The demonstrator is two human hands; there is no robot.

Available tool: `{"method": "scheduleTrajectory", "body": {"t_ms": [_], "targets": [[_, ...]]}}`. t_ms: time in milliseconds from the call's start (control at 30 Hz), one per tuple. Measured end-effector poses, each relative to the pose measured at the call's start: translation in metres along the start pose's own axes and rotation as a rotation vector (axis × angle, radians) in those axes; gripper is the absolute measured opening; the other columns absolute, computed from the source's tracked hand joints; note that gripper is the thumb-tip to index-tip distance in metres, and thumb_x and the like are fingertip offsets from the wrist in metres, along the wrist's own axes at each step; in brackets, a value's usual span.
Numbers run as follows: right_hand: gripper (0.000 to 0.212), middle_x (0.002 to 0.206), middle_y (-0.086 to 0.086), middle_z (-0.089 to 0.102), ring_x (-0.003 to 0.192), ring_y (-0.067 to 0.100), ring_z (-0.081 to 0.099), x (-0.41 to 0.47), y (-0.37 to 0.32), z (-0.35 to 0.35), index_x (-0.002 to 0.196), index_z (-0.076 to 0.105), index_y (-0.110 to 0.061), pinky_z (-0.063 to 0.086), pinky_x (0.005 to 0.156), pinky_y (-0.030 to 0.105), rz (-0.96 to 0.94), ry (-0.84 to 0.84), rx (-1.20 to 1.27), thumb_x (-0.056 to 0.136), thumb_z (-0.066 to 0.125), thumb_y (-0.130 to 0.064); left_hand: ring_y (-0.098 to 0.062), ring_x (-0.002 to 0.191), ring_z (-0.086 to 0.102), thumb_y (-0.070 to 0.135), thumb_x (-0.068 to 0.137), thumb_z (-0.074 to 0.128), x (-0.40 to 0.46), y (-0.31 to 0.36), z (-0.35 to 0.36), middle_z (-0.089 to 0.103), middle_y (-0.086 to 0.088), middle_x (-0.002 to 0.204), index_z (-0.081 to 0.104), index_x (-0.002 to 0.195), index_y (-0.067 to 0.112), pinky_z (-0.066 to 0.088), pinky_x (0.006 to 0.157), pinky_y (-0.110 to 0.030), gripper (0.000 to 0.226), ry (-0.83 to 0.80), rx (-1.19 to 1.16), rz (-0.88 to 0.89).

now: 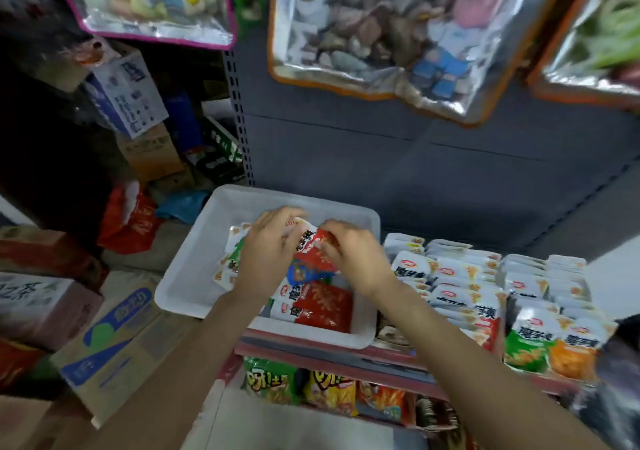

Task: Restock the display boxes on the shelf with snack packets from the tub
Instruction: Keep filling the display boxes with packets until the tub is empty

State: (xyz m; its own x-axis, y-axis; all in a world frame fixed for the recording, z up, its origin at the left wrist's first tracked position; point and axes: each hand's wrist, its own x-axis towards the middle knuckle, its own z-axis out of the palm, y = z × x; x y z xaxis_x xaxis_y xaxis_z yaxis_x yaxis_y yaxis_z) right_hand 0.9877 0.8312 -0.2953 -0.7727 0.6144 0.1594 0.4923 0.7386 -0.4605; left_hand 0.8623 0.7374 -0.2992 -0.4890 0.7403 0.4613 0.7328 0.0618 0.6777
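White rectangular plastic tub (pixel 194 276) sits on the edge of the red-fronted shelf (pixel 346 352), left end; all positions below taken from the tub. Both hands over its middle. Left hand (pixel 266 252) curled round a bunch of white-and-red snack packets (pixel 311 241); right hand (pixel 353 255) pinches the same bunch from the other side, so each grip is clamped on packets, not apart. Loose packets left in the tub: a red-and-white pair (pixel 318 304) at the near side, a blue one (pixel 304 273) beneath the hands, a few white and green ones under the left hand. Tub looks under half full, its left part bare plastic. Just right of the tub, on the same shelf, the display boxes (pixel 485 293) hold upright rows of white packets, packed tight; green and orange packets (pixel 550 345) stand at the front right. Progress, as a judgement: boxes appear largely stocked, remaining work is the handful in the hands plus the loose ones in the tub. Whether any box has a gap cannot be told from here. Lower shelf below the tub carries larger green and yellow snack bags (pixel 301 387).
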Motion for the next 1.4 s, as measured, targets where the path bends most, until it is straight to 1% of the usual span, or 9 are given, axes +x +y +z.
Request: {"method": "scheduleTrajectory", "body": {"t_ms": [167, 300, 533, 700, 767, 867, 1067, 1267, 1400], "targets": [[0.012, 0.080, -0.004, 0.057, 0.074, 0.018, 0.054, -0.034, 0.036, -0.054, 0.092, 0.061, -0.012, 0.042, 0.071, 0.030, 0.010, 0.226, 0.220, 0.088, 0.055, -0.022, 0.001, 0.095, 0.053, 0.023, 0.082, 0.070, 0.018, 0.069, 0.033, 0.055, 0.013, 0.105, 0.049, 0.120, 0.021, 0.039, 0.079, -0.010, 0.043, 0.013, -0.319, -0.180], [0.009, 0.077, -0.008, 0.057, 0.066, 0.005, 0.049, -0.069, 0.078, -0.097, 0.099, 0.056, -0.011, 0.042, 0.067, 0.027, 0.140, 0.360, 0.383, 0.091, 0.059, -0.010, 0.008, 0.078, 0.056, 0.019, 0.080, 0.073, 0.022, 0.110, 0.082, 0.056, 0.013, 0.088, 0.046, 0.121, 0.013, 0.044, 0.072, -0.013, 0.050, -0.061, -0.390, -0.153], [0.043, 0.088, -0.007, 0.061, 0.075, 0.016, 0.062, -0.127, 0.161, -0.134, 0.113, 0.037, -0.014, 0.053, 0.073, 0.055, 0.388, 0.499, 0.698, 0.082, 0.056, 0.009, -0.020, 0.129, 0.038, 0.047, 0.083, 0.064, -0.008, 0.147, 0.159, 0.044, 0.001, 0.140, 0.043, 0.138, 0.021, 0.032, 0.106, -0.034, 0.064, -0.632, 0.117, 0.153], [0.089, 0.093, -0.005, 0.062, 0.056, 0.011, 0.056, -0.148, 0.195, -0.136, 0.143, 0.017, -0.030, 0.048, 0.051, 0.032, 0.347, 0.400, 0.557, 0.075, 0.053, 0.016, -0.018, 0.143, 0.012, 0.079, 0.069, 0.052, -0.029, 0.159, 0.167, 0.016, 0.003, 0.156, 0.019, 0.149, 0.027, 0.010, 0.115, -0.037, 0.100, -0.795, 0.559, 0.245], [0.081, 0.099, -0.005, 0.060, 0.061, 0.003, 0.057, -0.147, 0.204, -0.132, 0.140, 0.025, -0.024, 0.046, 0.053, 0.020, 0.311, 0.336, 0.442, 0.076, 0.054, 0.015, -0.018, 0.144, 0.006, 0.082, 0.066, 0.051, -0.033, 0.161, 0.166, 0.007, 0.002, 0.158, 0.012, 0.150, 0.028, 0.003, 0.116, -0.036, 0.108, -0.834, 0.607, 0.255], [0.064, 0.104, 0.004, 0.063, 0.083, 0.017, 0.062, -0.145, 0.211, -0.120, 0.131, 0.031, -0.024, 0.051, 0.068, 0.035, 0.290, 0.190, 0.324, 0.081, 0.058, 0.007, -0.018, 0.145, -0.002, 0.083, 0.064, 0.052, -0.035, 0.160, 0.162, -0.005, 0.000, 0.159, 0.002, 0.151, 0.029, -0.005, 0.116, -0.036, 0.114, -0.902, 0.630, 0.301], [0.036, 0.125, 0.008, 0.051, 0.106, 0.030, 0.056, -0.149, 0.222, -0.101, 0.124, 0.044, -0.015, 0.045, 0.082, 0.034, 0.316, -0.117, -0.093, 0.090, 0.055, -0.009, -0.016, 0.145, -0.009, 0.069, 0.074, 0.058, -0.036, 0.155, 0.155, -0.013, 0.001, 0.158, -0.003, 0.151, 0.026, -0.012, 0.110, -0.028, 0.107, -0.918, 0.655, 0.337], [0.040, 0.129, 0.008, 0.046, 0.118, 0.028, 0.046, -0.145, 0.222, -0.094, 0.129, 0.046, -0.014, 0.044, 0.093, 0.037, 0.311, -0.199, -0.250, 0.090, 0.052, -0.010, -0.017, 0.146, -0.006, 0.055, 0.083, 0.059, -0.039, 0.153, 0.160, -0.007, 0.000, 0.159, 0.003, 0.151, 0.023, -0.014, 0.108, -0.027, 0.094, -0.865, 0.658, 0.323], [0.035, 0.128, 0.006, 0.048, 0.115, 0.023, 0.050, -0.139, 0.212, -0.098, 0.126, 0.053, -0.014, 0.044, 0.097, 0.033, 0.351, -0.113, -0.058, 0.091, 0.057, -0.016, -0.016, 0.146, -0.007, 0.058, 0.081, 0.059, -0.040, 0.151, 0.160, -0.008, 0.001, 0.159, 0.003, 0.151, 0.025, -0.015, 0.112, -0.034, 0.096, -0.867, 0.654, 0.324]]}}
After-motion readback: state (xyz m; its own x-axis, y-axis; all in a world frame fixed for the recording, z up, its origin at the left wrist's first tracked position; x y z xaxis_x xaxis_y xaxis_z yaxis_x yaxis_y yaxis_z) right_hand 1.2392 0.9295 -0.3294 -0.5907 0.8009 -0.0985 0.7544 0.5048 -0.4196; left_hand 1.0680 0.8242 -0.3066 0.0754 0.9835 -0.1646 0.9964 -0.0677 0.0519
